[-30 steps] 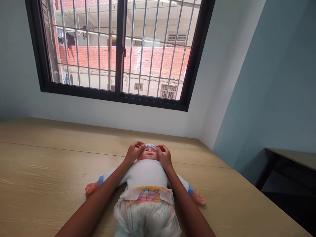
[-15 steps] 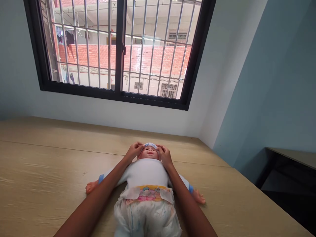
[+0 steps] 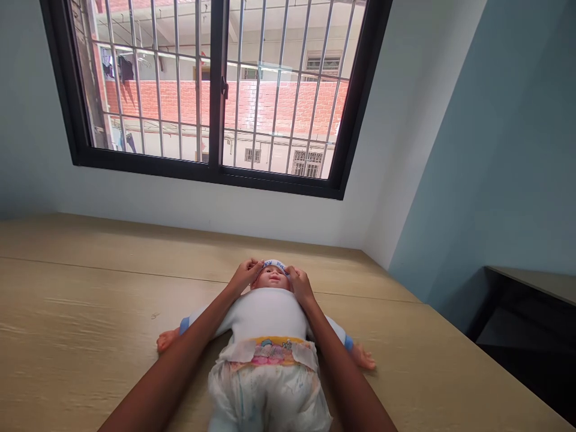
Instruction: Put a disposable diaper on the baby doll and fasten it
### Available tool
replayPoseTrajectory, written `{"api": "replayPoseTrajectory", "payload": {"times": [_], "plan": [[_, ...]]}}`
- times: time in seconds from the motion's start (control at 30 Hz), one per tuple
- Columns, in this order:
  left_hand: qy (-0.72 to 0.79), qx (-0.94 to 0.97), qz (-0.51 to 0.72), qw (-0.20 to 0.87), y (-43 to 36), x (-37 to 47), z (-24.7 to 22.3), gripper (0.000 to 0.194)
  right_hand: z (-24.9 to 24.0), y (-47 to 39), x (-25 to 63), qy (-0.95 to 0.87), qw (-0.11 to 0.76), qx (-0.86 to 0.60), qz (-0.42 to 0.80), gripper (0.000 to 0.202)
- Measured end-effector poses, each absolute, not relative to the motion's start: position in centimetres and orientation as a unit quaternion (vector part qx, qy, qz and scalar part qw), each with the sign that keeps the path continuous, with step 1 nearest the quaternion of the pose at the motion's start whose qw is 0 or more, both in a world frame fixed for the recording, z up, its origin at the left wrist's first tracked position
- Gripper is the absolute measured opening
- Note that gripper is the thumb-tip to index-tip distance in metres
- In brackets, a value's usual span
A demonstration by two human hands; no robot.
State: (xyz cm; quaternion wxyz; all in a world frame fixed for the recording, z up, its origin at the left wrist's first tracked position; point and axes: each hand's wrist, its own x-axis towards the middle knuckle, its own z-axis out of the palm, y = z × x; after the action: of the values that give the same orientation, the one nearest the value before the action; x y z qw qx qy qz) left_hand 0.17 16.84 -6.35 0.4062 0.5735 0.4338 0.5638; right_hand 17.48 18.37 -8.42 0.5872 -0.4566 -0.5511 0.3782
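Note:
A baby doll [image 3: 270, 315] lies on its back on the wooden table [image 3: 90, 312], head away from me. It wears a white top with blue cuffs and a diaper [image 3: 270, 384] with a colourful waistband. Round its head is a white cap [image 3: 274, 263] with blue lettering. My left hand [image 3: 246, 273] pinches the cap's edge at the left side of the head. On the right side, my right hand [image 3: 300, 283] has its fingers closed on the cap's edge. Both forearms pass over the doll's outstretched arms.
Beyond the table's far edge stands a white wall with a black-framed barred window [image 3: 216, 174]. A dark table [image 3: 535, 285] is at the right, past this table's slanting right edge.
The fingers of my right hand have shifted slightly at the cap, and more of its blue lettering shows. My left hand has hardly moved.

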Motion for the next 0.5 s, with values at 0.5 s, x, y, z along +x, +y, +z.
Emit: {"api": "replayPoseTrajectory", "payload": {"times": [0.5], "plan": [[0.467,0.567,0.538,0.413,17.04,-0.05,-6.82,0.043,-7.58,17.54,17.57,-0.545,0.623,-0.385,0.407,0.033]]}}
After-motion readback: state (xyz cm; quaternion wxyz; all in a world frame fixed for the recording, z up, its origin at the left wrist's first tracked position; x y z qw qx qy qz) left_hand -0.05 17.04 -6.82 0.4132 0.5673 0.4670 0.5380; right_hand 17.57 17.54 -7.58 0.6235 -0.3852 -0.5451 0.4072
